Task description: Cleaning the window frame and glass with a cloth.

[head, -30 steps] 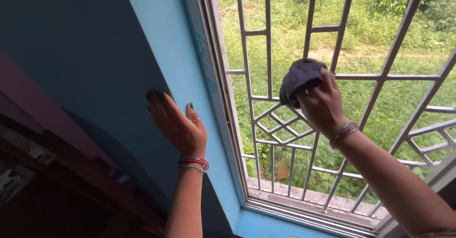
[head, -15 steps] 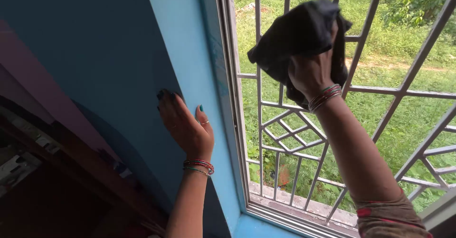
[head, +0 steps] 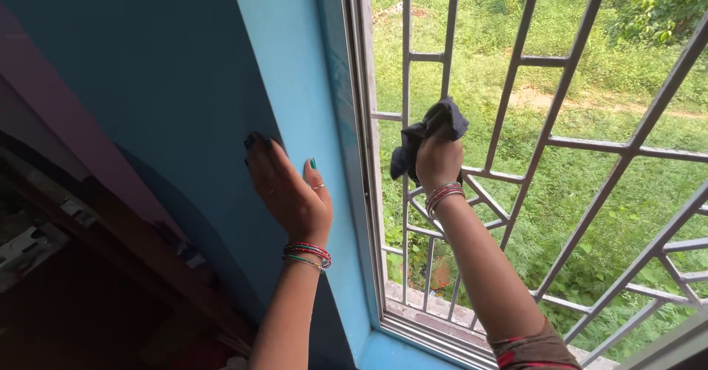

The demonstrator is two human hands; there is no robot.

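My right hand (head: 437, 162) grips a dark grey cloth (head: 428, 130) and presses it against a vertical bar of the grey metal window grille (head: 560, 90), near its left side. Bangles circle that wrist. My left hand (head: 286, 187) lies flat, fingers spread, on the blue wall (head: 280, 60) at the corner beside the window. It holds nothing and wears bangles and a ring.
The grey window frame (head: 359, 119) runs along the grille's left edge, with a sill (head: 442, 318) below. Outside are grass and bushes (head: 656, 8). Dark wooden furniture (head: 110, 267) sits low on the left.
My right hand has moved the cloth from high on the grille down and left to a bar near the frame. My left hand stays on the wall.
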